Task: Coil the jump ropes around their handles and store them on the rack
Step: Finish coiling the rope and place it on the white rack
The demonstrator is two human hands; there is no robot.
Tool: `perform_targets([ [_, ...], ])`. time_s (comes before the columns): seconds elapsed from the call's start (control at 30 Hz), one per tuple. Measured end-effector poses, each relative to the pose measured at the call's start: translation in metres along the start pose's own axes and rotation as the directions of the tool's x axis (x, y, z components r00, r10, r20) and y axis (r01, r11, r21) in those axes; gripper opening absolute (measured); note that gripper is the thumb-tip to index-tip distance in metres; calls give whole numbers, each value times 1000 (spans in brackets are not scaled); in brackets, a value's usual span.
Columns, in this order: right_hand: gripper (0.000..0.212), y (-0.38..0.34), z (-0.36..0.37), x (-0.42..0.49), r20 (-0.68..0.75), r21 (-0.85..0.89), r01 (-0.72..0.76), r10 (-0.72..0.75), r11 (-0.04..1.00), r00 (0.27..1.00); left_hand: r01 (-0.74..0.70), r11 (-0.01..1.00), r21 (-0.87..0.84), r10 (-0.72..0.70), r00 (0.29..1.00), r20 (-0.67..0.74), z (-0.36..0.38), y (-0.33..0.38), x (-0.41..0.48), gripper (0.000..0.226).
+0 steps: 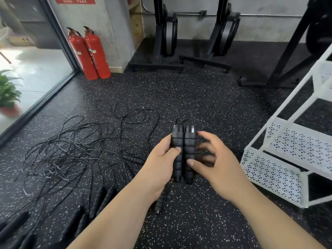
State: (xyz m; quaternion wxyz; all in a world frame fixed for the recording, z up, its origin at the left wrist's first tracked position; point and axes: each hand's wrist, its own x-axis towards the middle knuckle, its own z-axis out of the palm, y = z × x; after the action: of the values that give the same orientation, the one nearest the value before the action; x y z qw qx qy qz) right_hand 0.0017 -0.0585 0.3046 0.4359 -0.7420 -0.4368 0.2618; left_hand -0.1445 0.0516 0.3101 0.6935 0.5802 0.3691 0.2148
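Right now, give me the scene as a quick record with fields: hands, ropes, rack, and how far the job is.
Left hand: grips the handle pair, thumb across the front
Right hand: thumb and fingers pinch the same pair from the right
Handle pair: side by side, touching, no cord wound round it
Rope tangle: loose on the floor, left of the hands, spare handles among it
Rack: white perforated shelves, to the right
Progress: coiling not yet begun

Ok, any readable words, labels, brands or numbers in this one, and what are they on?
Nothing is legible.
Red sign at the top edge: lettering cut off and blurred.
Labels on the two fire extinguishers: too small to read.
Jump rope handles: no markings visible.
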Motion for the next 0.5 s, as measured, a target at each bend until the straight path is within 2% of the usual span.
perform_targets([
  [0.13, 86, -2, 7, -4, -9, -93, 43, -44, 995, 999, 47, 997, 59, -47, 999, -8, 2, 3, -1, 26],
  [0.27, 80, -6, 19, -11, -20, -164, 84, -88, 983, 996, 4, 918, 397, 38, 995, -97, 8, -7, -1, 42],
  [0.4, 94, -13, 2, -6, 165, -279, 79, -33, 957, 986, 0, 866, 500, 59, 993, -102, -1, -8, 2, 44],
  [0.43, 97, -14, -6, -4, 181, -340, 90, -29, 936, 983, -3, 827, 563, 60, 995, -82, -5, -6, 2, 42],
  [0.5, 101, -14, -17, -1, 102, -522, 139, -100, 842, 990, -31, 697, 716, 73, 997, -27, -12, -1, 1, 41],
])
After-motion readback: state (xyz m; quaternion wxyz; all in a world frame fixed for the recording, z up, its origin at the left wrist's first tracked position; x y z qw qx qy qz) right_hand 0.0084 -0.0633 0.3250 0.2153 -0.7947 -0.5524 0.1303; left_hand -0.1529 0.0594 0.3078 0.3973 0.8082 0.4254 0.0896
